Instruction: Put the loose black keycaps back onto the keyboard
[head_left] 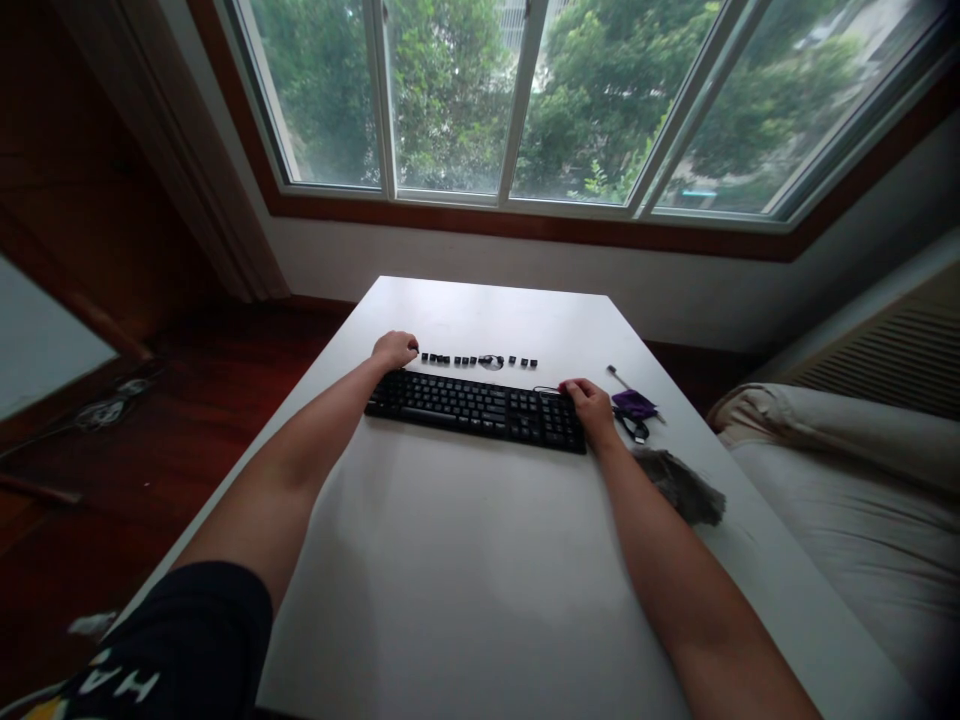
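A black keyboard (480,408) lies across the white table (450,560). Beyond its back edge several loose black keycaps (465,360) stand in a row, with a small oval piece (491,362) among them. At the left end of that row, behind the keyboard's corner, my left hand (395,350) is closed, fingertips pinched on a small dark keycap (415,350). My right hand (590,405) is closed at the keyboard's back right corner. From its fingers a thin wire loop, apparently a keycap puller (546,388), reaches left over the keys.
Right of the keyboard lie a brush (619,377), a purple cloth (635,403), a coiled black cable (634,428) with a plug, and a crumpled grey cloth (682,487) beside my right forearm. A beige sofa (825,500) borders the table; a window is ahead.
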